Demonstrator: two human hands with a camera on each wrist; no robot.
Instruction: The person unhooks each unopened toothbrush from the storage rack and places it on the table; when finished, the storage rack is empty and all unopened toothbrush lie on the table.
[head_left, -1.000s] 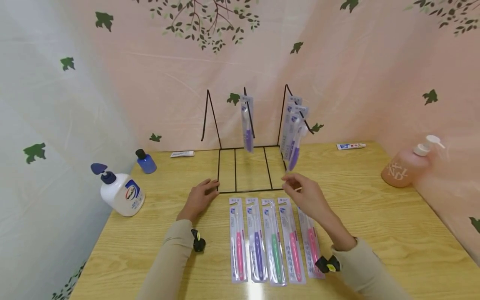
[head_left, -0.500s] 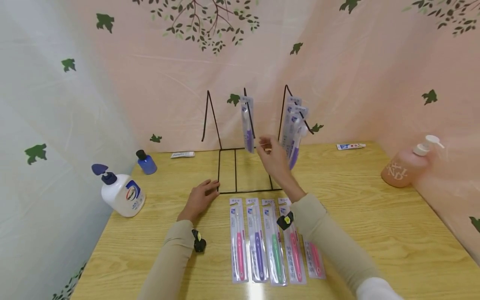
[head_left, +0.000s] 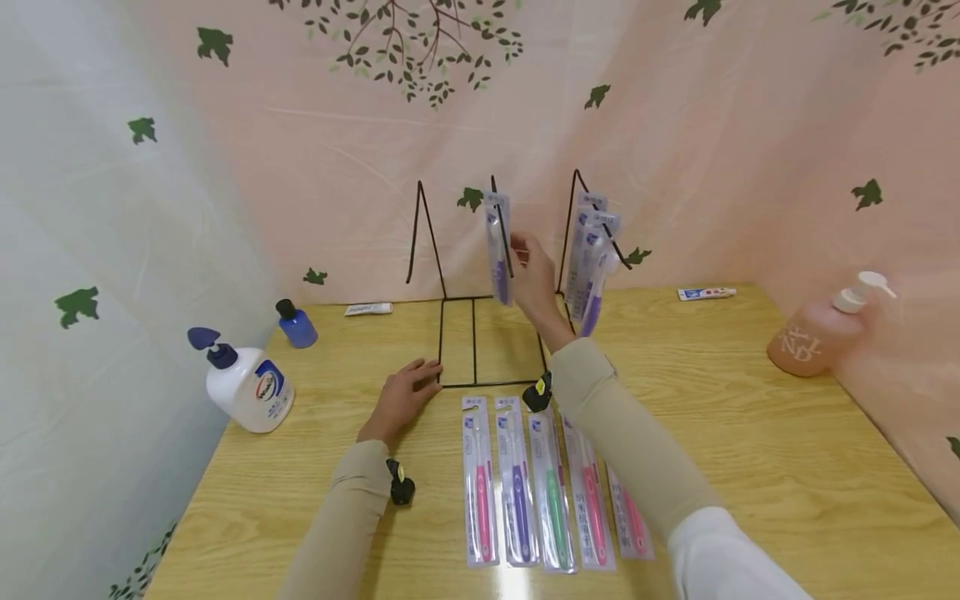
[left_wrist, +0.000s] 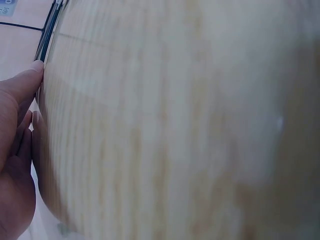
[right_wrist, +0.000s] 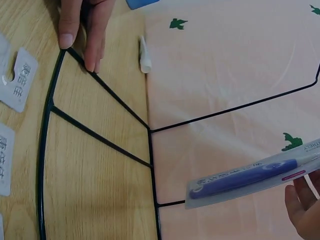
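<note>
A purple toothbrush in a clear blister pack (head_left: 498, 258) hangs from the middle hook of a black wire rack (head_left: 474, 342). Beside it is my right hand (head_left: 534, 275), fingers bent loosely, with the fingertips right at the pack's edge. In the right wrist view the toothbrush pack (right_wrist: 250, 177) shows its purple handle, and the right hand (right_wrist: 305, 205) appears only in part, at the frame's edge. My left hand (head_left: 405, 396) rests on the table, fingertips touching the rack's front left corner. The left wrist view catches part of the left hand (left_wrist: 17, 130) there.
Several packed toothbrushes (head_left: 516, 492) lie in a row before the rack. More packs (head_left: 588, 258) hang on its right hook; the left hook (head_left: 420, 229) is bare. Around stand a white pump bottle (head_left: 251, 387), a blue bottle (head_left: 297, 325) and a pink pump bottle (head_left: 810, 333).
My right hand has moved left and up, from near the rack's front right corner to the pack on the middle hook. The left hand has stayed at the rack's corner.
</note>
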